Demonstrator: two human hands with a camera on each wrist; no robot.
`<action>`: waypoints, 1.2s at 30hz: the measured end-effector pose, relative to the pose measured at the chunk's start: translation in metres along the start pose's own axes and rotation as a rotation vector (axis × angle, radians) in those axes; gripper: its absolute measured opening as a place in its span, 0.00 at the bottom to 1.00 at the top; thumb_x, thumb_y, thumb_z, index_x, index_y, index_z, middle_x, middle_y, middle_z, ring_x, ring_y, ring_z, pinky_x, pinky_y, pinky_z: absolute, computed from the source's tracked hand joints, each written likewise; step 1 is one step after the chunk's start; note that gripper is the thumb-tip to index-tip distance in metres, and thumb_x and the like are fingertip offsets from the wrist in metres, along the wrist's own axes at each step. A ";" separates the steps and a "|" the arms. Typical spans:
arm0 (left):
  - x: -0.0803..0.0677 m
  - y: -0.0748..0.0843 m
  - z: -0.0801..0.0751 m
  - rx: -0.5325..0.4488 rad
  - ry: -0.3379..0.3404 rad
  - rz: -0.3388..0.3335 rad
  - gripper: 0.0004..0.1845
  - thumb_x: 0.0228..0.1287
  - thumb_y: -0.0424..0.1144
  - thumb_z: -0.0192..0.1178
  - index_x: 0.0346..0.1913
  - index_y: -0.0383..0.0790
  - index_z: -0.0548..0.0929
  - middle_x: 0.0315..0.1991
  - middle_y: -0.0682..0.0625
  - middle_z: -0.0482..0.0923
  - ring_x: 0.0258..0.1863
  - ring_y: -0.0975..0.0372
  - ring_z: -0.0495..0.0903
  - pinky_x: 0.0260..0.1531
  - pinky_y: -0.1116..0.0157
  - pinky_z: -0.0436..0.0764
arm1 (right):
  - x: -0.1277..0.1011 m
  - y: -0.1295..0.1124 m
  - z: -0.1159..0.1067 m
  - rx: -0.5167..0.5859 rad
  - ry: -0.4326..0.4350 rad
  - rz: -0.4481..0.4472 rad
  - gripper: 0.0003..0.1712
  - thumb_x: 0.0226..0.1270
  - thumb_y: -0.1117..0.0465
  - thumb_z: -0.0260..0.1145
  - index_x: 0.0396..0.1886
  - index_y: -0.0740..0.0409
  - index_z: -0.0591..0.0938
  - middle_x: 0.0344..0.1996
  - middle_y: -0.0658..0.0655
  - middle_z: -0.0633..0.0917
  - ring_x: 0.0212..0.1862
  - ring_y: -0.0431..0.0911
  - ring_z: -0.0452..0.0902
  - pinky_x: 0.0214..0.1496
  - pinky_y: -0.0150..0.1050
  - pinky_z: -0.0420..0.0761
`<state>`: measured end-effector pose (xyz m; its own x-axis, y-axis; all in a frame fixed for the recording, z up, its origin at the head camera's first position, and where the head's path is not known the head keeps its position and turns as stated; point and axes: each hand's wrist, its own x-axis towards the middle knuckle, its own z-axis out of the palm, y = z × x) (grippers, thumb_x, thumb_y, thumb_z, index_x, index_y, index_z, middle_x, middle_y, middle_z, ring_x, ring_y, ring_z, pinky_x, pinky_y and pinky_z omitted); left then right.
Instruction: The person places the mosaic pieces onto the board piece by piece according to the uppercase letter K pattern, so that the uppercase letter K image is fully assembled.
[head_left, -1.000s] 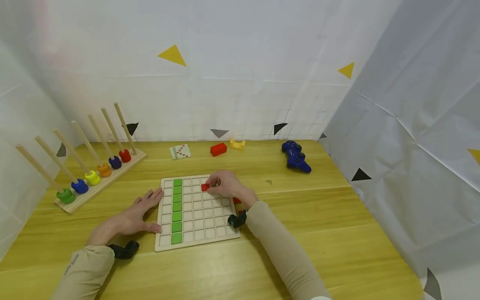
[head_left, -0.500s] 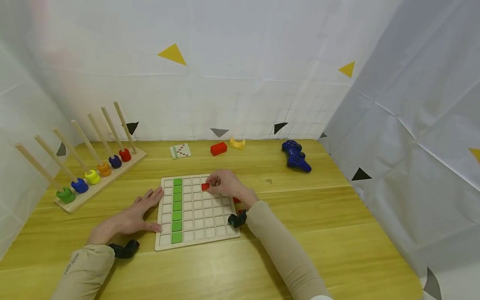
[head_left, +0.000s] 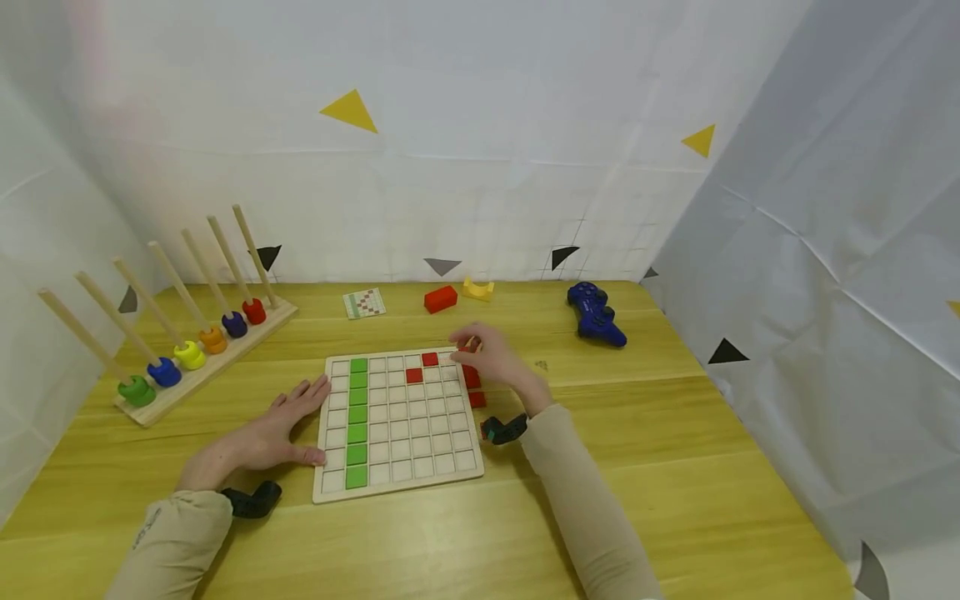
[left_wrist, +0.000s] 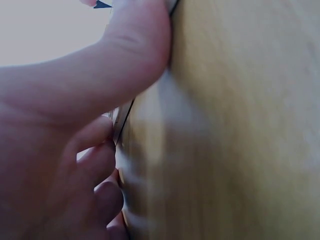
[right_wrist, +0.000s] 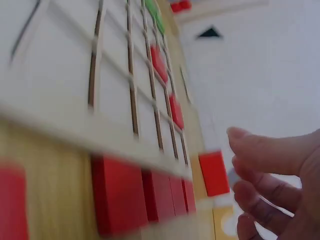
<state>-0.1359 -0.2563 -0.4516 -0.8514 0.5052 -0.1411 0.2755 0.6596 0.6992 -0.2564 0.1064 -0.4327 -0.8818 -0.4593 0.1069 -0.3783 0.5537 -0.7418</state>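
Left hand (head_left: pixel 258 437): fingers straight, flat on yellow wooden surface (head_left: pixel 637 467), touching square white wooden grid board (head_left: pixel 400 493) | Right hand (head_left: pixel 498 362): fingers loosely curled over loose red square tiles (head_left: pixel 472 379), grip indeterminate.

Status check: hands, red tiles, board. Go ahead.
Left hand flat, steadying board. Right hand open over loose red tiles, nothing held. Two red tiles seated. Nothing blocking.

Peg rack (head_left: pixel 197 350), blue gamepad (head_left: pixel 596 313), pattern card (head_left: pixel 364 303) on table (head_left: pixel 675 467).

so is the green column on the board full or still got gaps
Full. In the head view the green tiles run unbroken from the far edge to the near edge of the grid board, filling every cell in the second column.
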 end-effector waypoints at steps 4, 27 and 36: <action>0.001 0.001 0.000 -0.002 0.001 0.006 0.57 0.57 0.52 0.72 0.78 0.29 0.49 0.80 0.31 0.37 0.76 0.32 0.31 0.70 0.32 0.33 | -0.001 0.016 -0.008 -0.048 0.052 0.033 0.14 0.70 0.64 0.67 0.52 0.63 0.84 0.44 0.59 0.82 0.41 0.50 0.75 0.40 0.37 0.77; -0.001 0.000 0.001 0.011 -0.016 -0.010 0.58 0.58 0.54 0.71 0.79 0.30 0.47 0.80 0.32 0.36 0.77 0.33 0.30 0.71 0.34 0.31 | -0.006 0.045 -0.015 -0.264 0.005 0.173 0.15 0.71 0.60 0.67 0.54 0.55 0.86 0.43 0.58 0.79 0.44 0.50 0.76 0.45 0.42 0.79; 0.000 0.003 0.000 0.002 -0.010 -0.008 0.58 0.58 0.53 0.71 0.79 0.30 0.48 0.80 0.32 0.37 0.76 0.33 0.31 0.71 0.33 0.32 | -0.009 0.047 -0.022 -0.232 0.021 0.219 0.14 0.69 0.58 0.69 0.51 0.57 0.84 0.47 0.57 0.81 0.49 0.51 0.76 0.53 0.46 0.79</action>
<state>-0.1355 -0.2544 -0.4496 -0.8490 0.5055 -0.1540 0.2696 0.6651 0.6964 -0.2720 0.1517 -0.4538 -0.9541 -0.2986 -0.0229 -0.2310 0.7824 -0.5784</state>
